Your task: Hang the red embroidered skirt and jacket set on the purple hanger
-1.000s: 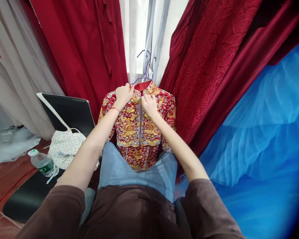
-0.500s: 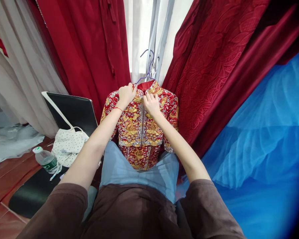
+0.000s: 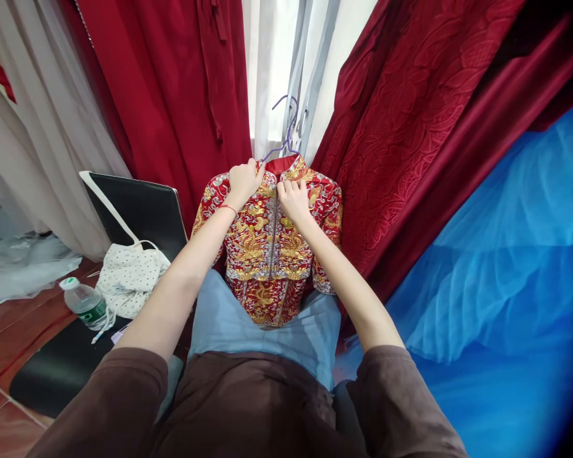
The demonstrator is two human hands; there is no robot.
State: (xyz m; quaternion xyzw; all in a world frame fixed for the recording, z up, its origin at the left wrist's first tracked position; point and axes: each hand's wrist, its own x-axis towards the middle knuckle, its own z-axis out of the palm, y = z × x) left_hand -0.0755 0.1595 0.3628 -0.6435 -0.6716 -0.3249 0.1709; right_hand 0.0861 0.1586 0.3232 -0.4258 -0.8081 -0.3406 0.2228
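A red jacket (image 3: pixel 255 235) with dense gold and silver embroidery hangs upright on a purple hanger (image 3: pixel 292 124) before my lap. Its front edges meet down the middle, and a matching embroidered lower piece (image 3: pixel 267 302) shows beneath its hem. My left hand (image 3: pixel 244 182), with a thin red string at the wrist, is closed on the jacket near the collar's left side. On the other side of the front opening, just below the collar, my right hand (image 3: pixel 293 198) has its fingers curled onto the jacket edge. The fingertips of both hands are partly hidden.
Red gowns (image 3: pixel 167 83) hang behind on both sides, with white fabric (image 3: pixel 270 70) between. Blue tulle (image 3: pixel 501 273) spreads at right. On the left, a black chair (image 3: pixel 138 207) holds a dotted white bag (image 3: pixel 128 277) and a water bottle (image 3: pixel 86 305).
Both hands keep their hold on the jacket in nearly the same place. The view has shifted very slightly; otherwise little differs.
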